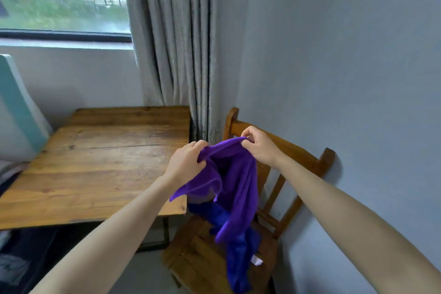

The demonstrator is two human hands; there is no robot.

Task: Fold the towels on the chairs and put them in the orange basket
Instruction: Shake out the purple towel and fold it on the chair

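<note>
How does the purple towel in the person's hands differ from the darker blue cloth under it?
The purple towel is lifted, pinched along its top edge by the left hand and right hand; the blue towel lies crumpled on the wooden chair, touched by neither hand. The purple towel is a lighter violet, the blue towel a deep royal blue. Both are unfolded, soft cloths with a slight sheen.

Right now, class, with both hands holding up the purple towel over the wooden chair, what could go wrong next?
1. The left hand and right hand pinch only the top edge of the purple towel; it may slip out.
2. Its hanging end lies against the blue towel on the wooden chair and could drag it to the floor.
3. The orange basket is not in view.
</note>
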